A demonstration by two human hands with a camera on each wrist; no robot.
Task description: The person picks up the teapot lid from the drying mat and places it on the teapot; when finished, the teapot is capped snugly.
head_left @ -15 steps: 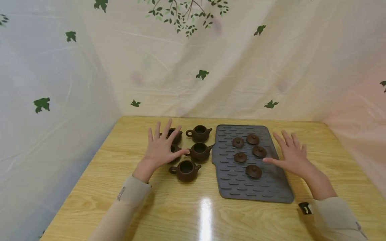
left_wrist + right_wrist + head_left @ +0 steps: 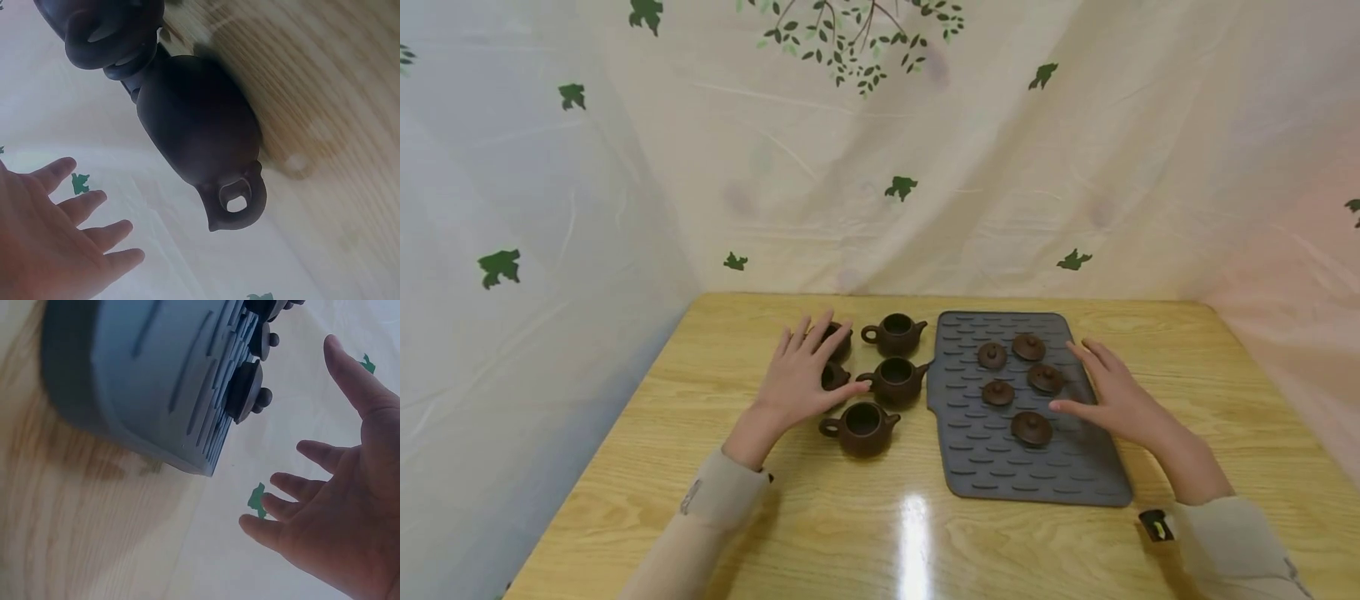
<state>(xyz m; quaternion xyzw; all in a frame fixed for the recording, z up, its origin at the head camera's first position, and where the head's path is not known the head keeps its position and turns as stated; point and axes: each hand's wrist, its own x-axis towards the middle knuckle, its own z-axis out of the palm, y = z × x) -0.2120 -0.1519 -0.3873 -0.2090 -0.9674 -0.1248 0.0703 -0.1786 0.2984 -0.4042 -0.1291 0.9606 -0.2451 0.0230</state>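
Both hands spread less widely than half a second ago. The left hand (image 2: 793,383) hovers at the left pots, partly hiding two; its fingers are loosely extended and hold nothing. The right hand (image 2: 1123,396) hangs by the right edge of the mat (image 2: 992,467), thumb toward the lids, fingers closer together, likewise holding nothing.

The pots, the nearest one (image 2: 862,442) included, stand lidless on the tabletop (image 2: 820,533), left of the mat; five lids, the front lid (image 2: 1032,428) among them, lie on it. None has visibly shifted, so the handling seems not yet begun.
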